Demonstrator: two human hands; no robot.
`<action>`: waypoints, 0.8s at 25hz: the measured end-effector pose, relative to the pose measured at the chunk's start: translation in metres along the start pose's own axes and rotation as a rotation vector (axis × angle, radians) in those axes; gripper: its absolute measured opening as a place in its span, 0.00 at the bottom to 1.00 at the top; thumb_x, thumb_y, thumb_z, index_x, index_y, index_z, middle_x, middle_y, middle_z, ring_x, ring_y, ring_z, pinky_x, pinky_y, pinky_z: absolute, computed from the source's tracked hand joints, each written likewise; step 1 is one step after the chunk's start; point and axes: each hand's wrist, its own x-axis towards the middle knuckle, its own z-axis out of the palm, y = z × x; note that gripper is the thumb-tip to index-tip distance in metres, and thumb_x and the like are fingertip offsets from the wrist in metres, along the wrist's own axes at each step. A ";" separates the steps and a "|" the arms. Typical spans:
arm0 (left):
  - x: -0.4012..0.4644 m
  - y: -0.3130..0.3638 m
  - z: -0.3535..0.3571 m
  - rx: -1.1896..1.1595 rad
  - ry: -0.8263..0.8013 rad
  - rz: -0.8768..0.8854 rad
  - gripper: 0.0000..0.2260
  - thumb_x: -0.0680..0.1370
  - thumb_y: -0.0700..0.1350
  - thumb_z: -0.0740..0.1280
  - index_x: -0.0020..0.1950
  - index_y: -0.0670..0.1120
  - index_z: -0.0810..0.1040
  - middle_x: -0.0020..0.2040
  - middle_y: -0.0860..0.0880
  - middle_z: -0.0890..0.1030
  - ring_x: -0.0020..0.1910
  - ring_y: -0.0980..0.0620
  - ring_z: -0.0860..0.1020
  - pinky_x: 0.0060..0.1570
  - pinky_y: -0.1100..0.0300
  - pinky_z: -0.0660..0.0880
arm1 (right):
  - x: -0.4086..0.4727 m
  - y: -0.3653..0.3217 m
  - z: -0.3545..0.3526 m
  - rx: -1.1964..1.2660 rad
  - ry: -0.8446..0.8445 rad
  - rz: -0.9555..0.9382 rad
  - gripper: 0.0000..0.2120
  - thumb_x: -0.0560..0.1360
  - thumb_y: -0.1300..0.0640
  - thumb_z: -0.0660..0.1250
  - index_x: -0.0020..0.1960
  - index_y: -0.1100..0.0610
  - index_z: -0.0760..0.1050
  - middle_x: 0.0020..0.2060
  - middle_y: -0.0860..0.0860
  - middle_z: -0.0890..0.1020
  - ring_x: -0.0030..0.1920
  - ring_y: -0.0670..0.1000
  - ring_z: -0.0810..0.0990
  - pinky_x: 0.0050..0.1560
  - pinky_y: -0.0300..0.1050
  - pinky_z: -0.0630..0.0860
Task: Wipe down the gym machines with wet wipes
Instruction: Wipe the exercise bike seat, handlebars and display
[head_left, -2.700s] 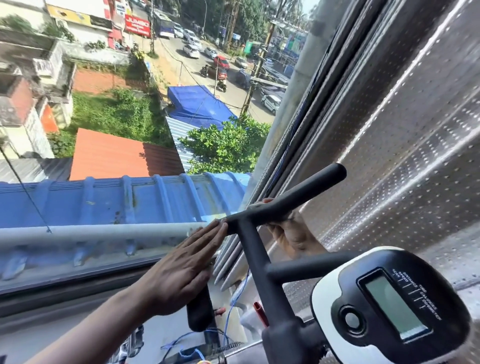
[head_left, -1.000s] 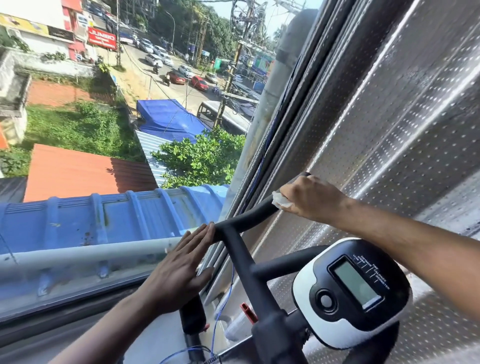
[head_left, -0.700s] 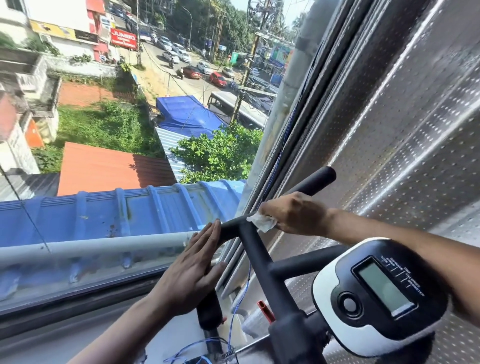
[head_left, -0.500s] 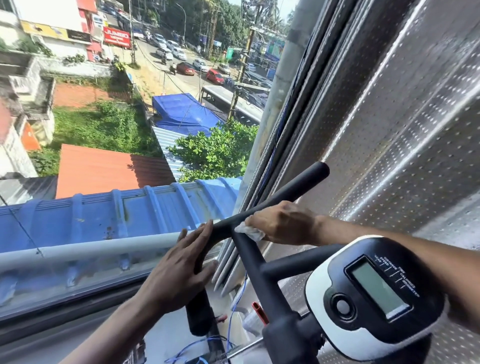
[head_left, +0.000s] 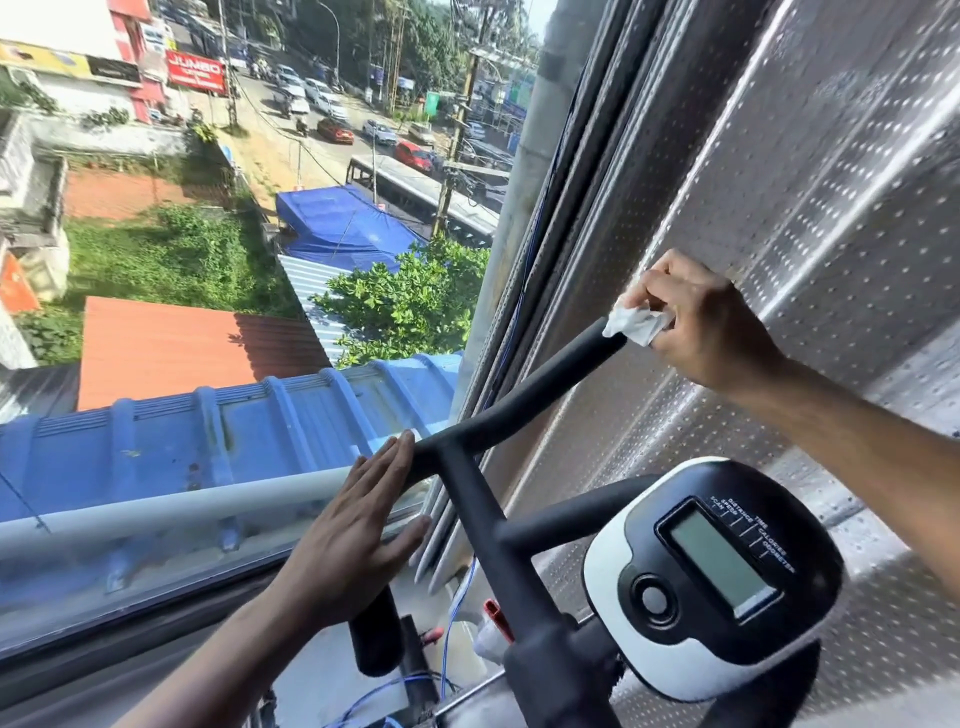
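Note:
A black handlebar (head_left: 519, 405) of an exercise bike rises toward the upper right, in front of a window. My right hand (head_left: 696, 322) grips the far upper end of that bar with a crumpled white wet wipe (head_left: 635, 324) pinched against it. My left hand (head_left: 358, 535) lies flat with straight fingers against the left bend of the handlebar. The bike's black-and-white console (head_left: 711, 571) with a grey screen sits at the lower right.
A large window pane (head_left: 208, 312) fills the left, looking down on roofs and a street. A perforated metallic blind (head_left: 779, 182) hangs close behind the bar on the right. Blue wires (head_left: 462, 587) and a red-tipped part (head_left: 493, 613) lie on the sill below.
My right hand with the wipe has slid up the bar from near the centre junction to its far end. My left hand's fingers have straightened flat against the bend.

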 end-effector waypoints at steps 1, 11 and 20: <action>-0.001 0.000 -0.001 -0.008 -0.003 -0.006 0.38 0.76 0.68 0.52 0.82 0.58 0.42 0.77 0.69 0.42 0.68 0.82 0.32 0.69 0.78 0.33 | -0.001 0.000 0.003 0.062 0.010 0.021 0.08 0.72 0.64 0.75 0.50 0.58 0.82 0.46 0.51 0.78 0.40 0.51 0.79 0.41 0.42 0.76; -0.035 -0.015 0.017 -0.192 0.058 -0.091 0.34 0.80 0.64 0.52 0.82 0.60 0.41 0.83 0.63 0.43 0.81 0.66 0.41 0.79 0.64 0.42 | 0.043 -0.073 0.071 0.076 -0.764 -0.395 0.12 0.79 0.60 0.67 0.60 0.50 0.82 0.52 0.49 0.86 0.52 0.50 0.82 0.54 0.43 0.74; -0.034 -0.009 0.012 -0.197 -0.015 -0.132 0.34 0.79 0.53 0.54 0.78 0.62 0.36 0.79 0.65 0.35 0.77 0.70 0.34 0.75 0.71 0.36 | 0.051 -0.129 0.078 0.326 -0.924 -0.372 0.13 0.75 0.64 0.71 0.55 0.51 0.86 0.41 0.41 0.86 0.41 0.37 0.80 0.45 0.34 0.73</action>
